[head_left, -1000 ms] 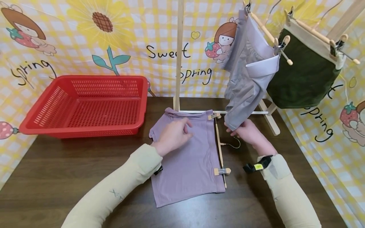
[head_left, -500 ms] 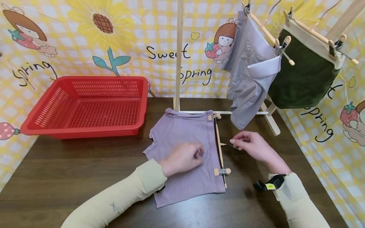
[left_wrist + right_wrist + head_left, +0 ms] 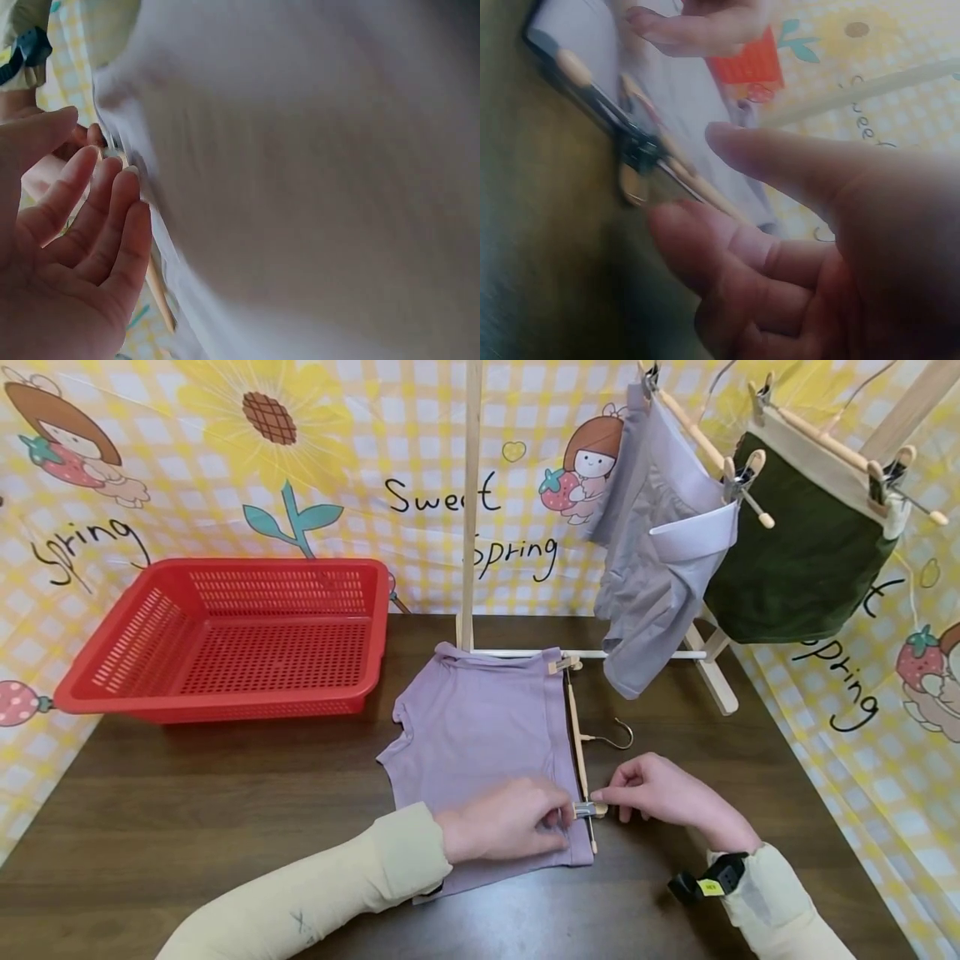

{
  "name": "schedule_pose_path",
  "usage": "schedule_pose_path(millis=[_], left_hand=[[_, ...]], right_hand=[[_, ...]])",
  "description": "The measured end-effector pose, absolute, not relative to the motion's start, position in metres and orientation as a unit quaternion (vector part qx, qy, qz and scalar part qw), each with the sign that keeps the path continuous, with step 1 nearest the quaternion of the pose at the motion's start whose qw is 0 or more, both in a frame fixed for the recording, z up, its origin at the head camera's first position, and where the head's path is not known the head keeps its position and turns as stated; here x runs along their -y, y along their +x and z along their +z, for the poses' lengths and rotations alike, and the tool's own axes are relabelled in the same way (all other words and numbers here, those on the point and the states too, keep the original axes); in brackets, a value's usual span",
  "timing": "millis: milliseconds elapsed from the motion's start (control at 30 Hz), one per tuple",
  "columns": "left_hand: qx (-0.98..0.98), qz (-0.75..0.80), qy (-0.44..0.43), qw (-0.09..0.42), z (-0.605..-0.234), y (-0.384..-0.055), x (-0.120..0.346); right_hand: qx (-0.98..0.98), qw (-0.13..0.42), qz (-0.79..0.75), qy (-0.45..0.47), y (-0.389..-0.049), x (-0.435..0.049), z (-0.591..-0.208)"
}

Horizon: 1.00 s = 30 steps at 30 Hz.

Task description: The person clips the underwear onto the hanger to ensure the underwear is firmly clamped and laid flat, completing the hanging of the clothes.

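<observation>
Purple shorts (image 3: pixel 480 718) lie flat on the table, waistband to the right. A wooden hanger (image 3: pixel 576 743) runs along that waistband, its metal hook pointing right. One clip (image 3: pixel 564 665) grips the far corner; another clip (image 3: pixel 588 810) is at the near end. My left hand (image 3: pixel 510 822) is over the shorts, fingertips right beside the near clip; in the left wrist view its fingers (image 3: pixel 120 217) are loosely bent. From the other side my right hand (image 3: pixel 663 793) reaches to the same clip (image 3: pixel 637 154), thumb and fingers apart in the right wrist view.
A red plastic basket (image 3: pixel 225 703) stands at the back left. Grey shorts (image 3: pixel 660 585) and dark green shorts (image 3: pixel 795 543) hang clipped to hangers above the right side. A wooden rack post (image 3: pixel 469 527) rises behind the purple shorts, and the rack's foot (image 3: pixel 718 681) is at the right.
My right hand has left the hanging grey shorts' hem and come toward me, past the hook, to the near clip. My left hand has slid across the purple shorts toward the same clip.
</observation>
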<state>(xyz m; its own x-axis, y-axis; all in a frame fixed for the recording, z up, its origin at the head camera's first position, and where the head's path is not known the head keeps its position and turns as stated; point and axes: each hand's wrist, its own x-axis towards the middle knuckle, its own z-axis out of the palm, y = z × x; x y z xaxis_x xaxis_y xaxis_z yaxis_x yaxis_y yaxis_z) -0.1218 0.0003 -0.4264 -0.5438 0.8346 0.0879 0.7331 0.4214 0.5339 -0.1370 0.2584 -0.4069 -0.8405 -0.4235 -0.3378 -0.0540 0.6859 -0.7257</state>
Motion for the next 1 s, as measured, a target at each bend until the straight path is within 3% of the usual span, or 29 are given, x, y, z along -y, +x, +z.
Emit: schedule_pose_path(millis=[167,633,1000], left_hand=[[-0.828,0.245,0.494,0.101,-0.429,-0.113,-0.009],[-0.855,0.165,0.483,0.089,-0.433,-0.099,-0.028],[-0.864,0.166,0.468,0.086,-0.431,-0.098,-0.028]], right_hand=[[-0.861,0.279,-0.398,-0.149,-0.133,-0.253,-0.417],[-0.880,0.254,-0.366,-0.167,-0.130,-0.266,-0.413],[-0.861,0.275,-0.402,-0.143,-0.129,-0.281,-0.412]])
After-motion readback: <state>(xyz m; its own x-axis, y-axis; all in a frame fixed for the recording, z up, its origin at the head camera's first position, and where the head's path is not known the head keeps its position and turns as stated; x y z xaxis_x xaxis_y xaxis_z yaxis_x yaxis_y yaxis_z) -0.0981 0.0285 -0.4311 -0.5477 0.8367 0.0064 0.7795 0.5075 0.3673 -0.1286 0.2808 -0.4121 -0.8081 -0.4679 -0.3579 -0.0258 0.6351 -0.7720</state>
